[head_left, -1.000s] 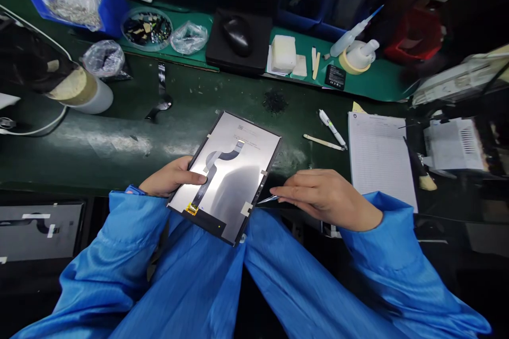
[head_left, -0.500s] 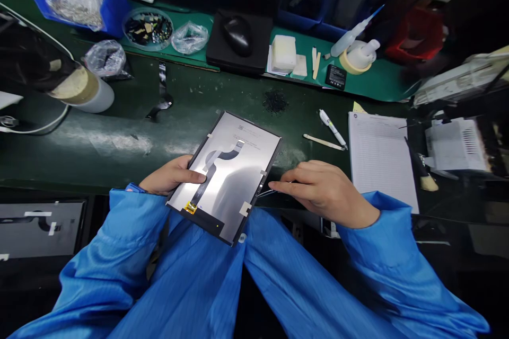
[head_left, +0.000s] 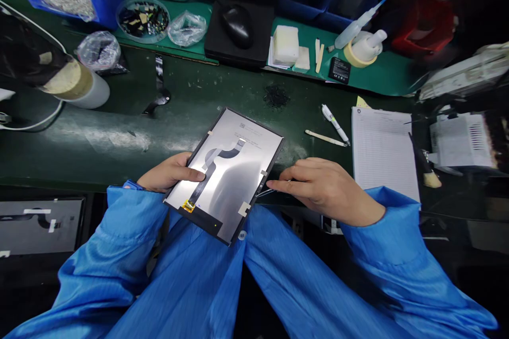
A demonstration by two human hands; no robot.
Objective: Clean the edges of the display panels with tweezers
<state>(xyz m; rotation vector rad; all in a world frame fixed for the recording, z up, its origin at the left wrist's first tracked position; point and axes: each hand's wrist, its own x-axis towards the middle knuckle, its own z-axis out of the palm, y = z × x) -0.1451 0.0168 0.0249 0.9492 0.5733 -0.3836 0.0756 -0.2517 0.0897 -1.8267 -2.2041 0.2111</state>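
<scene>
Relative to one second ago, the tip of the thin metal tool [head_left: 265, 192] sits slightly farther along the right edge of the display panel [head_left: 234, 185]; handling appears confined to that edge. The right hand [head_left: 323, 188] pinches the tool; tip contact cannot be told. The left hand [head_left: 169, 172] clamps the panel's left side at the bench's [head_left: 85, 161] near edge. The panel's pose is nearly unchanged.

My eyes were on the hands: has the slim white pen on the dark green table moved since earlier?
No. The slim white pen keeps its spot and slant beside the white printed paper pad; both shift alike within the view.
</scene>
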